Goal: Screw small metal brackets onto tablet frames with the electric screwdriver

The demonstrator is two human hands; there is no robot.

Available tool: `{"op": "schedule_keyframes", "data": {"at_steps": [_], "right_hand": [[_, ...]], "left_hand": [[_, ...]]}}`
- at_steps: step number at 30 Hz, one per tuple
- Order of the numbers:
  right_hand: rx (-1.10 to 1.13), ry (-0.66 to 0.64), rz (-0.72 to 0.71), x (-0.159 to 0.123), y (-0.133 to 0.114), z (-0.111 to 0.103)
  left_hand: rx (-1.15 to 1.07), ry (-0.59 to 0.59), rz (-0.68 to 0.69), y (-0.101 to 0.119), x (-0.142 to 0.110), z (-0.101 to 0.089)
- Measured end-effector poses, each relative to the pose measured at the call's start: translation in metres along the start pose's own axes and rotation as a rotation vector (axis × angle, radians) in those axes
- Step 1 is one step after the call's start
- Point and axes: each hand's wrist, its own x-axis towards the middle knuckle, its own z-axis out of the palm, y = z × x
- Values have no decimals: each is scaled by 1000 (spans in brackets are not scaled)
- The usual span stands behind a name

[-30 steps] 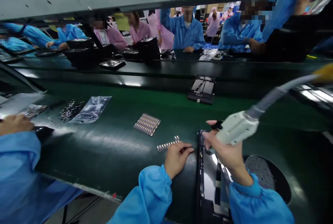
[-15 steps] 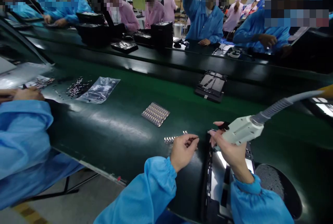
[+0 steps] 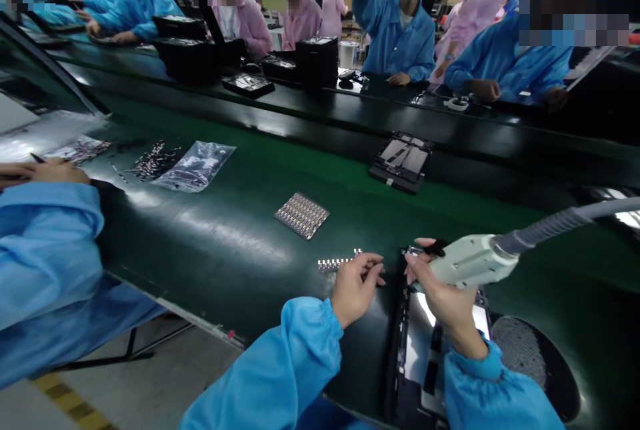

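Left hand (image 3: 356, 298): fingers pinched nearly shut, cannot tell if holding anything; strip of small metal parts (image 3: 337, 263) just beyond fingertips. Right hand (image 3: 445, 300): fingers wrapped round white hose-fed tool (image 3: 470, 260), over black-framed panel (image 3: 443, 377). Sheet of small parts (image 3: 302, 215) farther out on green worktop (image 3: 225, 270)

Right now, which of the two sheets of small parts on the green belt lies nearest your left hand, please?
The narrow strip just beyond your left hand; the other, a wide square sheet, lies farther off.
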Motion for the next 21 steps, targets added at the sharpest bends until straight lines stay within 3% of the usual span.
{"op": "schedule_keyframes", "data": {"at_steps": [3,6,21], "right_hand": [[22,30,-30,-3,-6,-7],[22,-29,-12,-7,-5,-12],[8,-58,45,-8,5,-8]], "left_hand": [[51,-3,26,-7,1,1],[124,-7,42,-8,3,0],[217,-14,147,-5,2,-4]]}}
